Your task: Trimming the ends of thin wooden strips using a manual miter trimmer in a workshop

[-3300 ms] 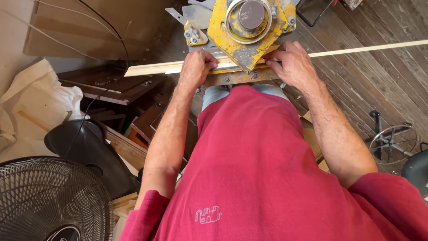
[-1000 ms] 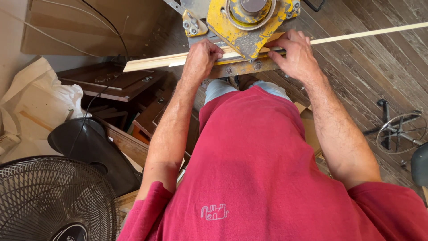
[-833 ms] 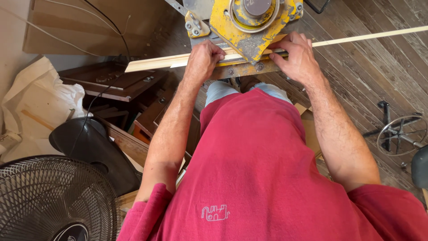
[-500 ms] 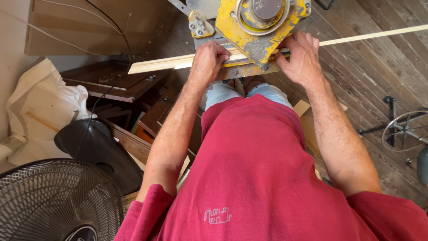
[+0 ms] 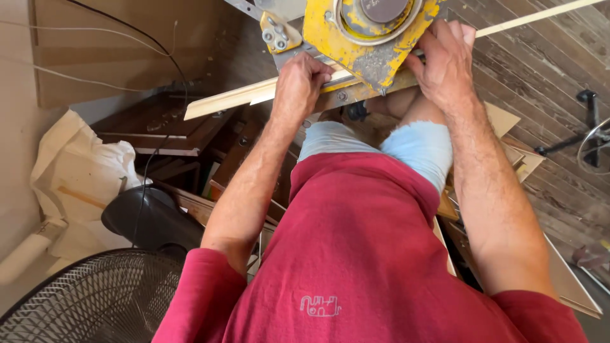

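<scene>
Saw point(image 5: 368, 32) shifted up/right since prior — L hand point(image 5: 298, 86), R hand point(image 5: 445, 63) both clamped on wood strip point(image 5: 229, 101).

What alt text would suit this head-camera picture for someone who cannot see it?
Seen from above, a person in a red shirt presses a long pale wood strip against a yellow saw, left hand and right hand either side. A black fan stands lower left.
</scene>
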